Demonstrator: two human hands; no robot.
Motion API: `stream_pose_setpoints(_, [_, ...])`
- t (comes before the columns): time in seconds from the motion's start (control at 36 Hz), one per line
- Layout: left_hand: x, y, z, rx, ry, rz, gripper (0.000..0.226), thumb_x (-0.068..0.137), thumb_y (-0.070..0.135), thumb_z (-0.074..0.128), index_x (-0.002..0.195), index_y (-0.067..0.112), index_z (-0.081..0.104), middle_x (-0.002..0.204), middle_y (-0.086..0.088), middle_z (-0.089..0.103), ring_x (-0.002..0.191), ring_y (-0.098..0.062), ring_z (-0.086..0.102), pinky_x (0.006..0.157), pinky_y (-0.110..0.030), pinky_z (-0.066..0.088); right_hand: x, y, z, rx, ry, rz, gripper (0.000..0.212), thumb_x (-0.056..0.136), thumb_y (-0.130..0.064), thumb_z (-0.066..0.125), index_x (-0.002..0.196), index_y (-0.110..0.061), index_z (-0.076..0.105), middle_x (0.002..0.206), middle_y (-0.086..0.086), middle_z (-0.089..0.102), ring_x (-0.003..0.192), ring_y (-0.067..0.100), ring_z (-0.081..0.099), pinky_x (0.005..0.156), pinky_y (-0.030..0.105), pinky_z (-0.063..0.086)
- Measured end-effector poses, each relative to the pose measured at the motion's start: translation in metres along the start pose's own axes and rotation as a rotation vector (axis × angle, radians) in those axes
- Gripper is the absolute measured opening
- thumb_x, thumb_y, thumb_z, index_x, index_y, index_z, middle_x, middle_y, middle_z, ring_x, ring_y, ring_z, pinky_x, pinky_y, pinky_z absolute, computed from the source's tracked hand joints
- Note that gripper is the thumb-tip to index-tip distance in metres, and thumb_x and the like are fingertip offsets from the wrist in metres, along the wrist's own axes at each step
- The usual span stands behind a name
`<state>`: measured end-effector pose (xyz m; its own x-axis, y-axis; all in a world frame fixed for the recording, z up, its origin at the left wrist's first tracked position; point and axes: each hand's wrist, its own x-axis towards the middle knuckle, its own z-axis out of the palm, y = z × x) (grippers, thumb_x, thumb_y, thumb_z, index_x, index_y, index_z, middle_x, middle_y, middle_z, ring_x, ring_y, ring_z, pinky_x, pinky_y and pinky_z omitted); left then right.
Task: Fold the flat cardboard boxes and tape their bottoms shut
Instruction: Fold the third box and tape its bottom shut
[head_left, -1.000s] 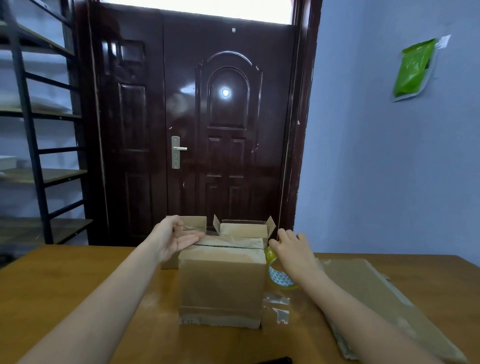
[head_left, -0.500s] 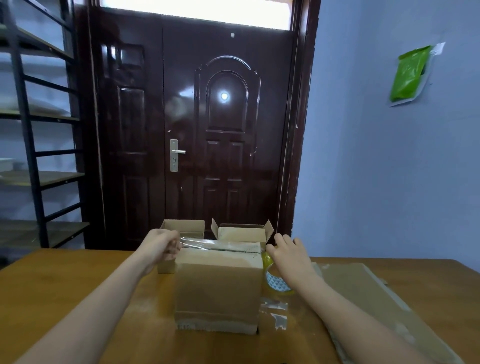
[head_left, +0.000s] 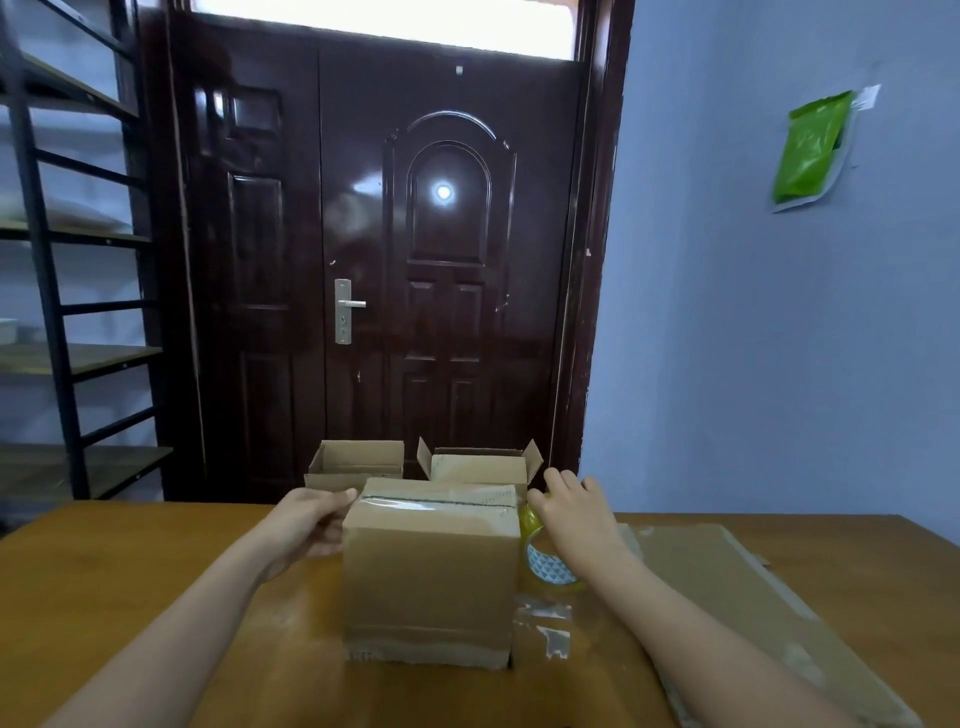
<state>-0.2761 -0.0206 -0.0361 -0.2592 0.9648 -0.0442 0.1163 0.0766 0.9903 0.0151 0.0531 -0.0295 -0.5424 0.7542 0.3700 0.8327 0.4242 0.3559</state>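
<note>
A brown cardboard box (head_left: 431, 571) stands in the middle of the wooden table (head_left: 130, 571), with clear tape running along the seam on its upturned face. My left hand (head_left: 306, 525) grips the box's upper left edge, thumb on top and fingers curled against the left wall. My right hand (head_left: 576, 512) lies beside the box's top right corner, fingers fairly straight, over a roll of clear tape (head_left: 545, 566) that stands against the box's right side. The hand hides part of the roll.
Two folded boxes stand open behind the taped one, one at left (head_left: 356, 465) and one at right (head_left: 480, 467). Flat cardboard (head_left: 727, 597) lies on the table's right side. Loose clear tape (head_left: 545, 623) sticks to the table. A dark door and a shelf rack (head_left: 52, 312) stand beyond.
My left hand has slid from the top of the box, off its left end, down onto the left wall. My right hand has stayed by the tape roll.
</note>
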Motion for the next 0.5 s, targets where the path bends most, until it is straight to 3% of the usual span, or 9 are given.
stream_pose_setpoints(0.17, [0.005, 0.003, -0.007, -0.045, -0.08, -0.114, 0.024, 0.094, 0.02, 0.056, 0.084, -0.001, 0.065, 0.053, -0.003, 0.05, 0.043, -0.009, 0.044, 0.043, -0.02, 0.044, 0.0, 0.001, 0.002, -0.004, -0.007, 0.003, 0.049, 0.084, 0.001, 0.053, 0.131, -0.011, 0.042, 0.129, 0.012, 0.041, 0.118, 0.027, 0.039, 0.095, 0.037, 0.033])
stream_pose_setpoints(0.36, [0.011, -0.009, 0.0, -0.276, -0.071, -0.254, 0.023, 0.096, 0.013, 0.052, 0.108, -0.005, 0.058, 0.056, -0.004, 0.052, 0.039, -0.005, 0.045, 0.036, -0.015, 0.041, 0.001, -0.002, 0.004, 0.007, 0.005, 0.013, 0.046, 0.085, 0.001, 0.051, 0.129, -0.012, 0.044, 0.127, 0.011, 0.043, 0.116, 0.028, 0.04, 0.094, 0.038, 0.033])
stream_pose_setpoints(0.5, [0.006, -0.017, 0.009, -0.187, -0.013, -0.274, 0.025, 0.101, 0.021, 0.042, 0.086, 0.007, 0.056, 0.051, 0.0, 0.046, 0.038, -0.007, 0.04, 0.034, -0.016, 0.035, 0.003, -0.004, 0.002, 0.037, 0.02, 0.02, 0.045, 0.085, 0.0, 0.049, 0.128, -0.014, 0.047, 0.123, 0.009, 0.044, 0.113, 0.027, 0.04, 0.091, 0.037, 0.032])
